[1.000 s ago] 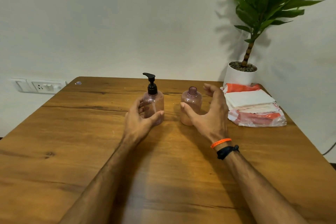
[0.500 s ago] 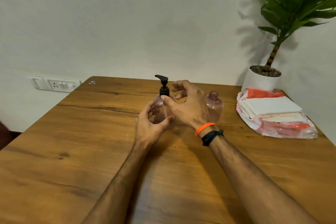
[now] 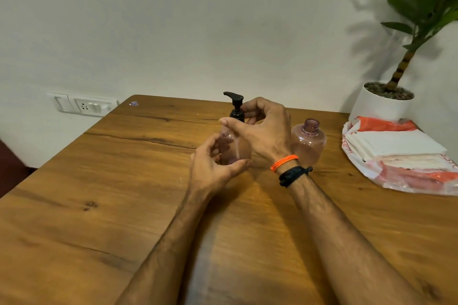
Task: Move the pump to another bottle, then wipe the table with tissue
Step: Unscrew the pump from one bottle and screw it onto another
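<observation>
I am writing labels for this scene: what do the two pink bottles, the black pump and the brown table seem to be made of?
Pink bottle with the black pump and open pink bottle: probably clear tinted plastic, glossy; the table shows through.
Black pump: likely moulded plastic, dull sheen.
Brown table: wood or wood-look veneer, with visible grain, knots and dark cracks; satin finish.

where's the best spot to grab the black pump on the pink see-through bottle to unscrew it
Probably the ribbed black collar of the black pump, pinched from the right, where the right hand already sits. It is round; the spout juts left. The left hand holds the pink see-through bottle on the wooden table.
</observation>
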Demonstrator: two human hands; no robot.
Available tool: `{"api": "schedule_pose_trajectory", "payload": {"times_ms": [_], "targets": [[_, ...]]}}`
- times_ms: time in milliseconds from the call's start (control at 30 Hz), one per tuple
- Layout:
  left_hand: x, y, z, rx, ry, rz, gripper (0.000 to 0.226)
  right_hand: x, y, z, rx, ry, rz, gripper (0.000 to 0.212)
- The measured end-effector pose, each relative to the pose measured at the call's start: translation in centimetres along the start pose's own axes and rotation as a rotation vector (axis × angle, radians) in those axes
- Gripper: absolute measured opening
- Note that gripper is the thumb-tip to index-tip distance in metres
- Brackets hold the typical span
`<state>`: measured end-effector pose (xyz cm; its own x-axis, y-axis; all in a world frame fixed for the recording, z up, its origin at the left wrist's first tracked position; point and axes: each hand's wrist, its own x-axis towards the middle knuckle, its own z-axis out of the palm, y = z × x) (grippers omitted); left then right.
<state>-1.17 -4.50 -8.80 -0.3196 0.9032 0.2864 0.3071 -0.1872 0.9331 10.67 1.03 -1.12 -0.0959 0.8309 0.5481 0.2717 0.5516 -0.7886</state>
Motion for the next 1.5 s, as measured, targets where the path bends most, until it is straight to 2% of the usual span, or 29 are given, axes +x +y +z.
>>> {"api": "schedule_pose_trajectory", "payload": {"times_ms": [100,500,633,733,833,933,1033,1133,1233,1400,1500], "targets": [[0.2,-0.1,0.0,-0.008,-0.006,0.001,0.068,0.2,-0.1,-0.2,0.02,-0.031,0.003,0.034],[0.3,-0.3,-0.1,-0.037,-0.001,-0.043,0.082,1.4,0.2,-1.6,0.052,-0.303,0.007,0.031],[0.2,-0.4,-0.2,-0.035,-0.001,-0.062,0.093,1.4,0.1,-1.3,-0.029,-0.237,-0.008,0.042],[0.3,-0.4,-0.2,-0.039,-0.001,-0.074,0.098,1.5,-0.1,-1.2,-0.013,-0.214,0.011,0.038],[0.3,-0.4,-0.3,-0.033,-0.011,-0.072,0.093,1.7,-0.2,-1.7,-0.024,-0.291,-0.011,0.03],[0.1,-0.3,-0.5,-0.019,-0.03,-0.054,0.084,2.0,-0.1,-1.9,-0.032,-0.364,-0.019,0.034],[0.0,0.0,-0.5,-0.003,-0.017,-0.035,0.085,1.9,0.0,-1.6,-0.101,-0.325,-0.012,0.048],[-0.2,0.2,-0.3,-0.013,-0.004,-0.029,0.086,1.8,0.1,-1.5,-0.072,-0.289,0.007,0.04],[-0.2,0.3,-0.3,-0.013,-0.007,-0.031,0.085,1.9,-0.1,-1.9,-0.034,-0.342,0.017,0.035],[-0.4,0.5,-0.3,-0.016,-0.005,-0.035,0.087,1.8,-0.3,-1.9,-0.056,-0.325,0.015,0.044],[-0.4,0.5,-0.2,-0.023,0.002,-0.039,0.086,1.9,-0.2,-2.0,-0.019,-0.317,0.056,0.042]]}}
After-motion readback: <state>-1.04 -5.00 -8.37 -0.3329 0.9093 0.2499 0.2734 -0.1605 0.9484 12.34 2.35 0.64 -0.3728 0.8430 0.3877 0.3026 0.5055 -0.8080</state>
